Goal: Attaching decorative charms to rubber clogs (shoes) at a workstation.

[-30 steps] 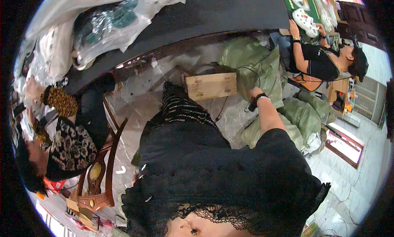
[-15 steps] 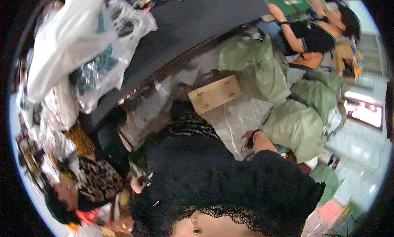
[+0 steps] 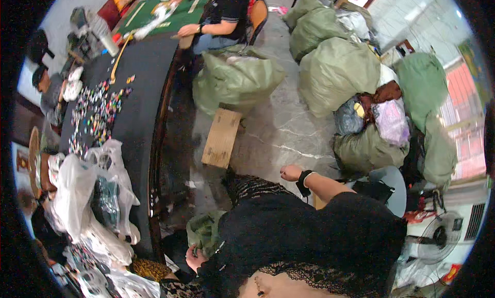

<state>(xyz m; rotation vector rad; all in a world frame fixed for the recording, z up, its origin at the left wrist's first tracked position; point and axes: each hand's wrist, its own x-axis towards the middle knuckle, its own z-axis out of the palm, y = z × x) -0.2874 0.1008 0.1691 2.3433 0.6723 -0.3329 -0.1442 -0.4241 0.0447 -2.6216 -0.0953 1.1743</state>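
Observation:
My left hand [image 3: 196,258] is low at my left side, its fingers curled at the edge of a green sack [image 3: 204,230]. The sack hangs limp and creased beside my dark clothing, and part of the grip is hidden. Swung out to the right over the grey floor [image 3: 289,138], my right hand [image 3: 292,172] has loosely curled fingers and nothing visible in them. A black band [image 3: 304,180] circles that wrist. Ahead of me on the floor lies a flat brown cardboard piece [image 3: 221,138].
Left of me runs a long dark table [image 3: 142,112] with scattered small colourful pieces [image 3: 98,109] and white plastic bags [image 3: 77,189]. Full green sacks [image 3: 337,73] crowd the right; another sack [image 3: 234,78] stands ahead. A person [image 3: 227,14] sits at the green table. A fan [image 3: 438,237] stands at right.
My view has turned to the right, so the table and the seated person now appear further left. The green sack stays by my left hand. My right hand's fingers look more curled.

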